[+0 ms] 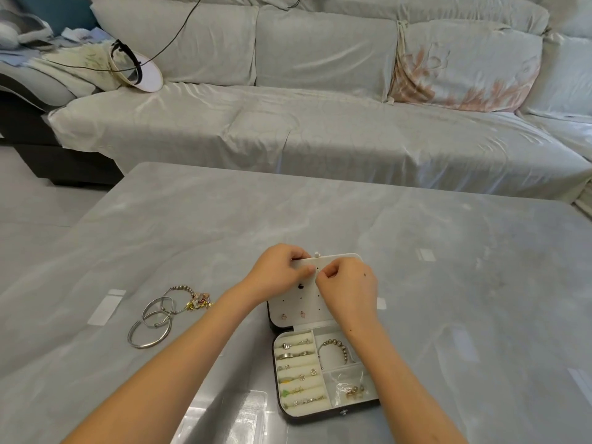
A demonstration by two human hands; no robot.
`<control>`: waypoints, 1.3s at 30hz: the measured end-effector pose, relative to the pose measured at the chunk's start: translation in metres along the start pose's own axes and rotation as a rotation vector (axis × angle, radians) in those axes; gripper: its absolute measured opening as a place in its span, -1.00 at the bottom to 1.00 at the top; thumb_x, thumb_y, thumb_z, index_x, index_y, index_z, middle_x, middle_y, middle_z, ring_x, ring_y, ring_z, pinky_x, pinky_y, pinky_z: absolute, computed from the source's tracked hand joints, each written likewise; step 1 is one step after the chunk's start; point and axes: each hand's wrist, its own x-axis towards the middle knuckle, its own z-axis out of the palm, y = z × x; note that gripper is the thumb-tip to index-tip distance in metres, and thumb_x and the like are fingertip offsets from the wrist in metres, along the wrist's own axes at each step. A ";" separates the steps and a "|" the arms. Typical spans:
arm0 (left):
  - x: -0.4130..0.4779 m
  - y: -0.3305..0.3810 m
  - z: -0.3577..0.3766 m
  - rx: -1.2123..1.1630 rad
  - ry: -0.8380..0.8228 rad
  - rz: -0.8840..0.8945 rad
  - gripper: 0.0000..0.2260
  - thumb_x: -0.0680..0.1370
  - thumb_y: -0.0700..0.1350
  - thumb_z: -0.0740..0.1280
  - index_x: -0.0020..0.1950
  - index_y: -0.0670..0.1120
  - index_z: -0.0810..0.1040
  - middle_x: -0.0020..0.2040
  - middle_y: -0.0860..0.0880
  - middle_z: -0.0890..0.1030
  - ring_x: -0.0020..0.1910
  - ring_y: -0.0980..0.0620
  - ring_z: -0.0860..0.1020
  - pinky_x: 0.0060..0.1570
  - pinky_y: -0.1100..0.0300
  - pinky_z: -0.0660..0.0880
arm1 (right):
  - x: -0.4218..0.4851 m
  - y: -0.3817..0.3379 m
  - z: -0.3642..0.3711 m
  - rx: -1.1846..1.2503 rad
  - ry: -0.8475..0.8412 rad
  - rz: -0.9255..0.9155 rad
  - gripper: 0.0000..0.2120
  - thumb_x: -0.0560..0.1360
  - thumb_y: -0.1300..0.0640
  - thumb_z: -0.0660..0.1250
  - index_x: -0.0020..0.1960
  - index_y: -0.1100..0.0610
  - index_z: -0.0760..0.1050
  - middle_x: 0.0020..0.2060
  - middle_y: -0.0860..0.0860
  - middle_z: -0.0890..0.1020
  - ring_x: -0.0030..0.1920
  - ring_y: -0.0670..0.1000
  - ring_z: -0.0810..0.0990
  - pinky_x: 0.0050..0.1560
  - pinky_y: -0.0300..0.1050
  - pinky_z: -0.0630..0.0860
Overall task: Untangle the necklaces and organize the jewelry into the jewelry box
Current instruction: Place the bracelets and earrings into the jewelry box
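1. One long sofa point(320, 139) under pale grey covers runs across the far side, beyond the table.
2. The glossy grey table point(448, 267) spreads out in front of you and carries everything else.
3. The jewelry box point(333, 415) lies open near your edge, right of centre. Its black-walled base is nearest you, and its white earring panel point(288, 302) is on the far side of the base.
4. Your left hand point(278, 274) grips the panel's far left corner, fingers curled over the edge and thumb on its face.
5. Your right hand point(349, 290) meets it there, thumb and forefinger closed in a pinch on a thin piece point(318, 270) too small to name.
6. Two silver bangles point(150, 328) overlap on the table well left of the box, and a charm bracelet point(189, 293) touches them on their far side.
7. In the base, a beaded bracelet point(336, 347) sits in the far right compartment.
8. A clear bag point(349, 387) holding small gold pieces fills the near right compartment.
9. Rings point(294, 355) are tucked into the foam rolls on the left.
10. Two pink earrings point(302, 314) sit in the panel's nearest row.
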 end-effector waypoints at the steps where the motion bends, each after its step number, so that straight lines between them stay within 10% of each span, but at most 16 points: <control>1: 0.000 0.000 0.001 0.001 0.009 0.007 -0.90 0.52 -0.12 0.32 -0.04 -0.07 0.62 -0.13 -0.06 0.66 -0.15 0.05 0.56 -0.15 0.20 0.45 | 0.001 -0.001 0.000 0.001 0.004 0.001 -0.63 0.39 0.24 0.22 -0.49 0.02 0.15 -0.51 -0.06 0.22 -0.47 -0.06 0.17 -0.48 -0.24 0.07; 26: -0.004 0.002 0.001 0.026 -0.001 0.057 -0.93 0.53 -0.12 0.32 -0.04 -0.03 0.59 -0.13 -0.02 0.64 -0.15 0.05 0.56 -0.19 0.25 0.43 | -0.020 0.004 0.001 0.283 0.119 0.037 -0.84 0.44 0.23 0.29 -0.29 0.18 0.58 -0.44 0.05 0.62 -0.31 0.05 0.61 -0.26 -0.14 0.50; 30: -0.006 -0.002 0.006 -0.031 0.088 0.198 -0.85 0.50 -0.11 0.37 0.04 0.04 0.54 -0.08 0.07 0.56 -0.10 0.12 0.51 -0.07 0.28 0.43 | -0.021 0.005 -0.002 0.250 0.096 0.001 -0.88 0.48 0.13 0.32 -0.16 0.09 0.63 -0.28 -0.06 0.65 -0.23 -0.11 0.58 -0.32 -0.41 0.35; 39: 0.000 -0.016 0.011 0.191 0.185 0.480 -0.96 0.52 -0.18 0.35 -0.08 -0.07 0.59 -0.08 0.12 0.42 -0.06 0.11 0.37 -0.07 0.45 0.28 | -0.021 0.007 -0.003 0.352 0.027 0.001 -0.90 0.51 0.13 0.33 -0.06 0.10 0.62 -0.19 -0.05 0.65 -0.15 -0.13 0.57 -0.17 -0.35 0.44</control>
